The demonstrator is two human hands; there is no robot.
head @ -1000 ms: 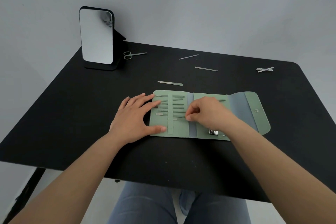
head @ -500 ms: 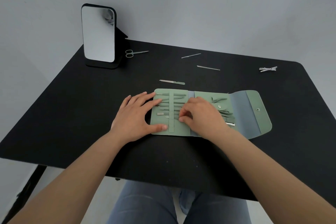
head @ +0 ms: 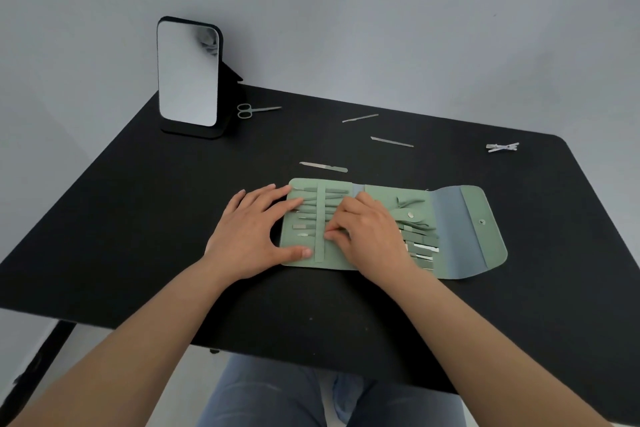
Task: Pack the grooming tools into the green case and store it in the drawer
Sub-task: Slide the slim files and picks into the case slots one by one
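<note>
Hands had shifted since the earlier frames. The right hand (head: 370, 236) had slid leftward off the case's (head: 481, 243) right panel, uncovering the tools there, and its curled fingers (head: 334, 235) now pinched at a tool by the strap (head: 320, 222) (which tool, I could not tell). The left hand (head: 254, 236) stayed flat, fingers straight, pressing the case's left edge. The case lay open on the tabletop (head: 138, 218). Beyond it lay a file (head: 323, 167), two picks (head: 360, 118) (head: 392, 142), scissors (head: 256, 110), a clip (head: 502, 147) and a mirror (head: 188, 76).
</note>
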